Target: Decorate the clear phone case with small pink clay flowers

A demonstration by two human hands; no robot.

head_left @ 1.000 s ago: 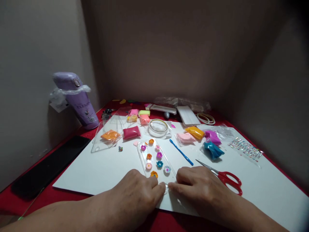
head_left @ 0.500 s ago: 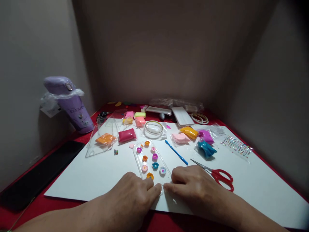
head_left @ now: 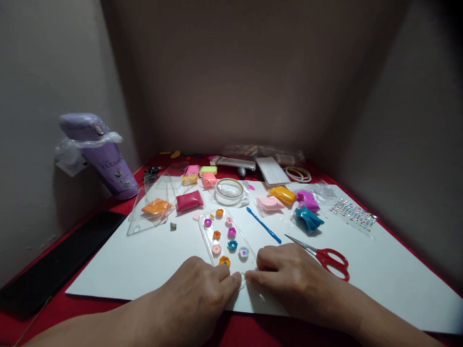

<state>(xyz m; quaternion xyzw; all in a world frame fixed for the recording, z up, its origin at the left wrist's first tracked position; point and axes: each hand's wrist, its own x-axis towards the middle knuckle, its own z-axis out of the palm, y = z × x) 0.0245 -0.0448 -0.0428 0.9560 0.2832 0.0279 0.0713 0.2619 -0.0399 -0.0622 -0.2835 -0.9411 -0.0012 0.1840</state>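
I observe, through the head camera, a left hand (head_left: pixel 204 291) and a right hand (head_left: pixel 289 274) at the near end of a clear case (head_left: pixel 219 224). The case lies flat on a white board (head_left: pixel 152 270), set over the red cloth of the counter (head_left: pixel 253 332), its long side running away from the wearer. I count nine small flowers on it, among them a teal flower (head_left: pixel 232 245) near the middle and a yellow-orange flower (head_left: pixel 224 260) just beyond the left hand.

Fingers: on both hands they are curled in, the thumb tips narrowly apart and facing each other. Something small and clear shows at the thumb tips; I cannot tell whether either hand grips it or the edge of the case.

To the right of the case I note a blue tool (head_left: pixel 264 225), lying diagonally and apart from it. Red-handled scissors (head_left: pixel 331 262) rest just beyond the right hand, blades pointing away to the left. A roll of tape (head_left: pixel 229 201) lies beyond the far end of the case, with a crimson packet (head_left: pixel 190 201) to its left. A teal packet (head_left: pixel 308 220) sits past the scissors, and a sheet of gems (head_left: pixel 353 214) lies further right.
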